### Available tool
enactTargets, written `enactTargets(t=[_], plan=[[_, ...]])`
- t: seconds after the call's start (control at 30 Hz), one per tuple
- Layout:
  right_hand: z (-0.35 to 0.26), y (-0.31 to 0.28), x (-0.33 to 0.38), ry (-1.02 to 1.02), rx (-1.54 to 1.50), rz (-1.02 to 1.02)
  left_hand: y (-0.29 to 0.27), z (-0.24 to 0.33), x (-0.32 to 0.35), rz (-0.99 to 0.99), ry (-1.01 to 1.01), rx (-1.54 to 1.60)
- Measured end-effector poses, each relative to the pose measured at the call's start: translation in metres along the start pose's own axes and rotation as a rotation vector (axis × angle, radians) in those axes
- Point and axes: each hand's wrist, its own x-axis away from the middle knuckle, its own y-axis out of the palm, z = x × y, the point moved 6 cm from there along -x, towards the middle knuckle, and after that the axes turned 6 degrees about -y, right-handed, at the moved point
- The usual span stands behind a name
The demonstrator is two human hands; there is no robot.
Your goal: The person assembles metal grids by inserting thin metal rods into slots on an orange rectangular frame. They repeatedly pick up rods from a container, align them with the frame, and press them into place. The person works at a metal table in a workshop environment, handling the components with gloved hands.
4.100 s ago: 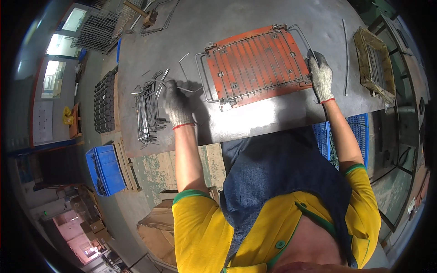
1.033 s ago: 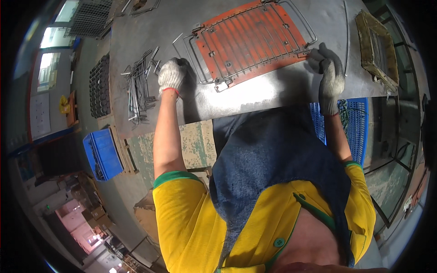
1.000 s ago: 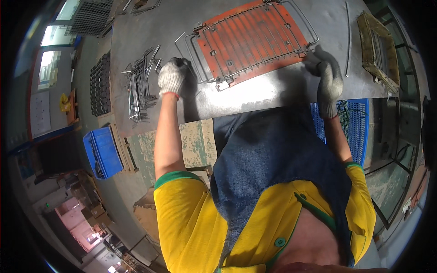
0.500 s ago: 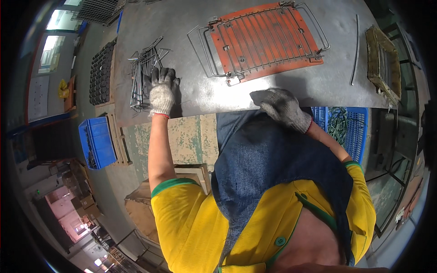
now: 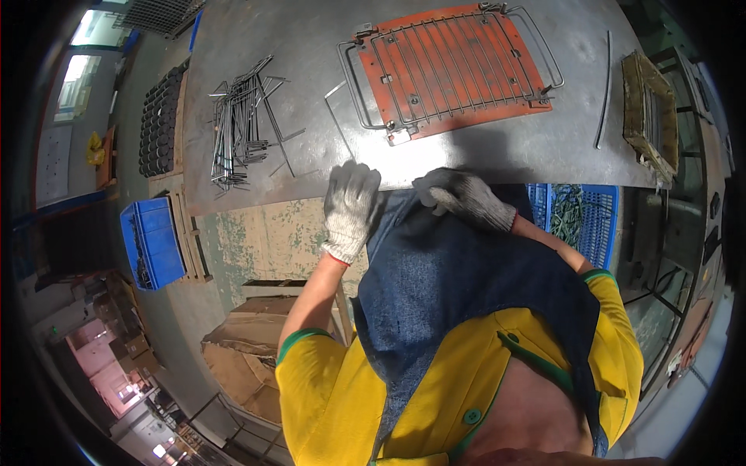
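My left hand (image 5: 352, 206), in a pale knit glove with dark grey fingertips, is at the table's front edge. Its fingers are curled at the lower end of a thin bent wire rod (image 5: 339, 124), which slants up and away over the tabletop. My right hand (image 5: 466, 198), gloved too, is by the edge in front of the apron, its fingers pressed together; anything inside them is hidden. Beyond the hands, a wire rack (image 5: 443, 66) with parallel bars and looped end handles sits on an orange-red plate (image 5: 478, 116). To the left is a loose pile of bent wire rods (image 5: 245, 116).
The grey metal table (image 5: 559, 147) spans the front. A long thin rod (image 5: 604, 93) and a wooden box (image 5: 628, 116) are at its right. Blue crates stand below, one left (image 5: 159, 233) and one right (image 5: 606, 225). Cardboard (image 5: 249, 342) is on the floor at left.
My left hand has left the wire pile and moved right and nearer to me. The bent rod beside the rack has shifted toward me, away from it. My right hand's fingers have drawn in.
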Motion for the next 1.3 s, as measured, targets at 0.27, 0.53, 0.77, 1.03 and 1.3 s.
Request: enactTargets(t=[0.27,0.53,0.77,1.03,1.3], plan=[[-0.016,0.003,-0.006,-0.198,0.027,0.216,-0.034,0.019,-0.003,0.110,-0.300,0.356],[-0.049,-0.004,-0.024,-0.516,0.262,0.466,0.007,0.025,-0.004,0.333,-0.310,0.516],[-0.055,-0.006,-0.027,-0.485,0.287,0.478,0.012,0.016,0.005,0.225,-0.677,0.991],[-0.098,-0.024,-0.027,-0.646,0.209,0.268,-0.019,-0.013,-0.052,0.112,-0.892,1.766],[-0.086,-0.055,-0.039,-0.323,0.703,0.328,-0.054,0.006,-0.164,0.105,-0.362,0.514]])
